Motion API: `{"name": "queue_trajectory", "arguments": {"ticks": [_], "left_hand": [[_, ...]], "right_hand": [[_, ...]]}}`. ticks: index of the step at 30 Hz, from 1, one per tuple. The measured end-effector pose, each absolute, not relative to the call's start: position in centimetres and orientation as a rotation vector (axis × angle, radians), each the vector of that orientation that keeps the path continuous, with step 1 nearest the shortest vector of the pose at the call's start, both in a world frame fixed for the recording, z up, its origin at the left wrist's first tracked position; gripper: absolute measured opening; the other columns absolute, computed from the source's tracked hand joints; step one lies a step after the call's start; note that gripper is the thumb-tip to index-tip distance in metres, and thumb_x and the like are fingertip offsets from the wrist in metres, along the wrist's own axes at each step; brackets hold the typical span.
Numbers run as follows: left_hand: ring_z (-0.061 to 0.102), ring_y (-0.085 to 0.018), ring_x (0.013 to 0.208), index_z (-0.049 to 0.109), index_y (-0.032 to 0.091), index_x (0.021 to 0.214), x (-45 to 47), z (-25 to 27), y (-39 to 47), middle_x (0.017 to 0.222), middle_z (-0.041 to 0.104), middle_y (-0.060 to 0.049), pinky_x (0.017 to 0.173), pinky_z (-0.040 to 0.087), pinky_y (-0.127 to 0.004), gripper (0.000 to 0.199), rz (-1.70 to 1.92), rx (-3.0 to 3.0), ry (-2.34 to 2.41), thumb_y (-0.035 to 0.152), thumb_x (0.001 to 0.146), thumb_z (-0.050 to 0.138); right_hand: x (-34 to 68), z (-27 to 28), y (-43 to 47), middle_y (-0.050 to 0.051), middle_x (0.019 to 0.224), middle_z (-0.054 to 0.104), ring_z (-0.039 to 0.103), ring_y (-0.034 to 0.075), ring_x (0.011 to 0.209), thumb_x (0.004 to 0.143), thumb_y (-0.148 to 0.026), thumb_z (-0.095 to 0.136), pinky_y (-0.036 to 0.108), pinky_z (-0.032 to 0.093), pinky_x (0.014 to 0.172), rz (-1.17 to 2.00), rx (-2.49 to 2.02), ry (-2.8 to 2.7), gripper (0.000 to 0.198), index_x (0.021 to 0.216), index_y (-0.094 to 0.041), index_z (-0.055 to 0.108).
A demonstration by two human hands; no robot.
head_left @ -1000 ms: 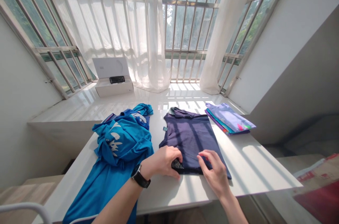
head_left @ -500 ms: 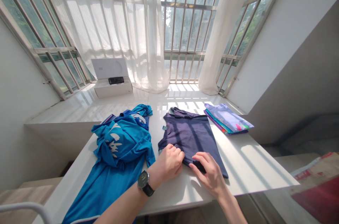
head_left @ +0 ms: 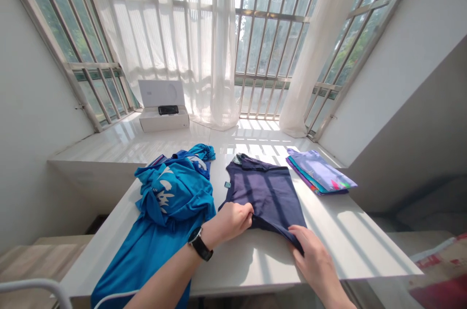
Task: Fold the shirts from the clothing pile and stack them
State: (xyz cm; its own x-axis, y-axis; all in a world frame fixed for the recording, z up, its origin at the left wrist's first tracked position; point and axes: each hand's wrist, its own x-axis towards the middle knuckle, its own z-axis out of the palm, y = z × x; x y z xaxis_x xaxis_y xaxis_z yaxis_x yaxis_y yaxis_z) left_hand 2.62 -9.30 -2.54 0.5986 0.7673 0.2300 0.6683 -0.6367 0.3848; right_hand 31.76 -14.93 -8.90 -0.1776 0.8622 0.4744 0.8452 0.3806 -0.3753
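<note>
A dark navy shirt (head_left: 262,187) lies partly folded on the white table, its small teal tag showing at the left edge. My left hand (head_left: 233,219), with a black watch on the wrist, pinches the shirt's near edge toward its left side. At the near right corner, my right hand (head_left: 312,253) grips the same edge between thumb and fingers. Between both hands that edge is lifted a little off the table. Left of the shirt is a rumpled heap of blue shirts (head_left: 178,192), one with a white print, hanging over the table's front.
On the right of the white table (head_left: 372,255) rests a stack of folded clothes (head_left: 321,170), lavender on top. An open white box (head_left: 164,121) holding a black device (head_left: 168,110) stands on the sill by the barred window. A white curved bar (head_left: 32,287) is at lower left.
My right hand has moved right to the shirt's near corner and closed on it. The near edge has been raised between my hands. The whole view has shifted slightly.
</note>
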Motion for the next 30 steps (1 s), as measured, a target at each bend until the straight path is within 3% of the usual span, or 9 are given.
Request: {"name": "queue_trajectory", "arguments": {"ticks": [4,6,8,12,16,21,25,28,30], "left_hand": [[0.065,-0.018,0.074,0.064,0.021,0.097,1.9,-2.1,-9.2,0.082,0.070,-0.002,0.061,0.040,-0.026,0.015,0.455,2.490,1.024,0.036,0.097,0.060],[0.065,-0.019,0.080,0.065,0.022,0.100,1.3,-1.7,-9.1,0.091,0.071,-0.002,0.064,0.042,-0.024,0.031,0.392,2.449,0.925,0.042,0.082,0.079],[0.064,-0.019,0.084,0.065,0.022,0.104,0.6,-1.1,-9.0,0.098,0.071,-0.002,0.068,0.044,-0.024,0.041,0.334,2.434,0.873,0.033,0.070,0.085],[0.062,-0.019,0.084,0.065,0.022,0.095,-0.2,0.1,-8.7,0.097,0.070,-0.002,0.067,0.043,-0.024,0.029,0.211,2.446,0.908,0.013,0.068,0.068],[0.062,-0.021,0.085,0.066,0.021,0.090,-0.6,0.5,-8.3,0.091,0.070,-0.003,0.070,0.042,-0.025,0.024,0.221,2.390,0.994,0.012,0.069,0.060],[0.055,-0.016,0.066,0.066,0.021,0.087,-1.1,1.0,-7.9,0.074,0.064,0.001,0.058,0.036,-0.024,0.020,0.254,2.218,1.025,0.016,0.074,0.052],[0.052,-0.015,0.062,0.065,0.020,0.085,-1.6,1.6,-7.9,0.068,0.058,0.003,0.055,0.035,-0.024,0.018,0.299,2.066,1.013,0.019,0.074,0.051],[0.050,-0.014,0.058,0.064,0.020,0.082,-1.8,1.9,-8.1,0.063,0.054,0.004,0.052,0.034,-0.024,0.014,0.250,1.932,0.946,0.021,0.072,0.054],[0.049,-0.014,0.058,0.064,0.019,0.081,-1.8,2.2,-8.3,0.063,0.053,0.004,0.051,0.034,-0.023,0.013,0.242,1.860,0.867,0.023,0.071,0.057]], "right_hand": [[33.8,-9.4,-15.1,0.007,0.114,0.077,0.073,0.026,0.107,0.091,-0.022,0.049,0.043,0.059,0.096,0.146,-1.471,-1.976,0.032,0.110,-0.024,0.074],[34.1,-9.6,-15.0,0.006,0.115,0.078,0.074,0.025,0.107,0.092,-0.025,0.049,0.041,0.060,0.097,0.211,-1.465,-1.947,0.032,0.113,-0.025,0.074],[34.3,-9.6,-15.0,0.007,0.114,0.078,0.074,0.025,0.107,0.094,-0.029,0.050,0.042,0.060,0.097,0.267,-1.450,-1.910,0.031,0.113,-0.025,0.074],[34.5,-9.6,-14.6,0.009,0.115,0.077,0.073,0.027,0.109,0.096,-0.035,0.055,0.045,0.059,0.099,0.258,-1.396,-1.839,0.025,0.106,-0.025,0.075],[35.1,-9.6,-14.0,0.010,0.120,0.075,0.067,0.031,0.122,0.090,-0.033,0.064,0.052,0.057,0.103,0.125,-1.303,-1.870,0.014,0.096,-0.026,0.075],[34.8,-9.0,-14.2,0.010,0.121,0.075,0.066,0.030,0.125,0.091,-0.032,0.060,0.048,0.055,0.105,0.261,-1.339,-1.870,0.018,0.100,-0.024,0.073],[34.3,-8.1,-15.6,0.006,0.102,0.079,0.076,0.025,0.094,0.093,-0.043,0.054,0.037,0.061,0.089,0.413,-1.498,-1.730,0.027,0.104,-0.024,0.071],[34.5,-7.5,-16.7,0.000,0.070,0.072,0.068,0.021,0.063,0.094,-0.051,0.051,0.030,0.056,0.062,0.432,-1.650,-1.577,0.032,0.100,-0.025,0.069],[34.7,-6.9,-17.1,0.000,0.067,0.070,0.065,0.021,0.061,0.095,-0.053,0.049,0.029,0.053,0.059,0.431,-1.658,-1.517,0.034,0.098,-0.025,0.068]]}}
